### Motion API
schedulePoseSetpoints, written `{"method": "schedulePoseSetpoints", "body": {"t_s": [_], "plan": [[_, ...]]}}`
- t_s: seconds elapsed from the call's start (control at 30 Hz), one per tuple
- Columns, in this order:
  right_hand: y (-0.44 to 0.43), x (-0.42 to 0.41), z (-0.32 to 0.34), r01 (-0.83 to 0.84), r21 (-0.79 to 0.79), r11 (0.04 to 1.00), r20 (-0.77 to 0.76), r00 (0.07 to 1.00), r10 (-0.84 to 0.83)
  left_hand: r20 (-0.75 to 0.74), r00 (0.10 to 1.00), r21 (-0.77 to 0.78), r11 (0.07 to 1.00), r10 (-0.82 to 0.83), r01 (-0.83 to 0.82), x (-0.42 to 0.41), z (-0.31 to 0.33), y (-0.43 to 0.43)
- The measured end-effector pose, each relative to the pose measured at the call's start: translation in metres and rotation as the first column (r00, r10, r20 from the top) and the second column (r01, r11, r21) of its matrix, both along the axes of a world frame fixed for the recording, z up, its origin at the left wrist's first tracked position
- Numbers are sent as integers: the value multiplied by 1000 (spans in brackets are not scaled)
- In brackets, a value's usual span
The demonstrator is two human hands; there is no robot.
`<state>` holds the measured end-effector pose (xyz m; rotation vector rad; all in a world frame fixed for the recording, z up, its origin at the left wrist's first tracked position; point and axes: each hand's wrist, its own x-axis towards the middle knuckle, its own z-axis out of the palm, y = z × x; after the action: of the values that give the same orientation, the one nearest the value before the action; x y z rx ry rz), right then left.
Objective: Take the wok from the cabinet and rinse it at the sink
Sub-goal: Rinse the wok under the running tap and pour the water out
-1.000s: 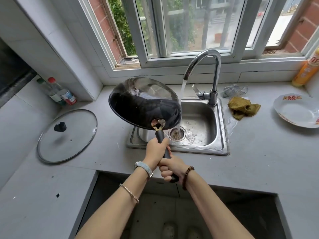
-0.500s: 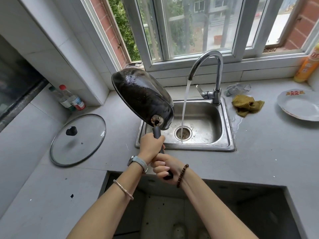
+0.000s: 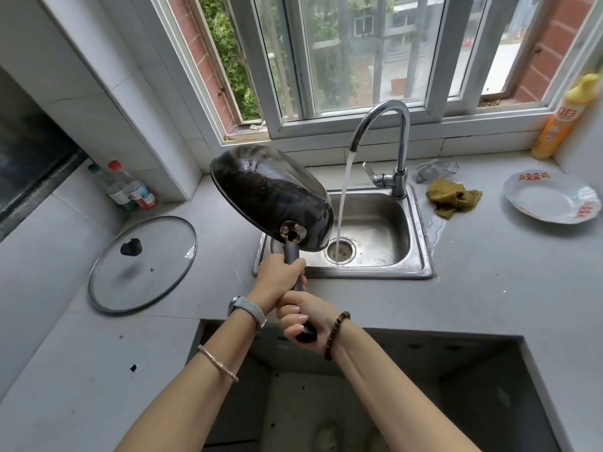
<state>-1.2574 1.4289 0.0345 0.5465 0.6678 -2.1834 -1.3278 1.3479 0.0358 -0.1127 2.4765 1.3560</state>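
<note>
Head view: left hand (image 3: 277, 276) and right hand (image 3: 305, 322) clamped on my black round metal wok (image 3: 270, 194), tilted 9 o'clock of the tap stream (image 3: 342, 197); wet handle may slip.

I hold the wok (image 3: 274, 197) up over the left end of the sink (image 3: 421, 236) — black, glossy and wet, tipped steeply so its outer shell faces me and its inside is hidden. Its grey handle (image 3: 291, 252) points down toward me, my left grip (image 3: 277, 275) wrapped round it just under the riveted plate, my right grip (image 3: 303, 318) round its far end. The sink — a stainless basin sunk into the tabletop (image 3: 489, 288) — is wet, and running water (image 3: 342, 203) falls just beside the wok's right wall.
</note>
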Motion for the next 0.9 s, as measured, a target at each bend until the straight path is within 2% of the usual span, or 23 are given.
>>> {"method": "schedulePoseSetpoints", "body": {"t_s": [0.23, 0.53, 0.8, 0.9], "plan": [[-14, 10, 10, 78, 52, 996, 61, 995, -81, 119, 991, 170, 985, -55, 34, 3, -7, -11], [-13, 5, 19, 263, 136, 955, 128, 951, -280, 321, 935, 389, 921, -151, 15, -10, -19, 7], [3, -1, 23, 369, 110, 923, 172, 908, -383, 435, 872, 476, 879, -224, -12, -20, -22, 28], [11, -5, 25, 397, 97, 913, 200, 891, -408, 428, 870, 444, 895, -247, 36, -24, -22, 37]]}}
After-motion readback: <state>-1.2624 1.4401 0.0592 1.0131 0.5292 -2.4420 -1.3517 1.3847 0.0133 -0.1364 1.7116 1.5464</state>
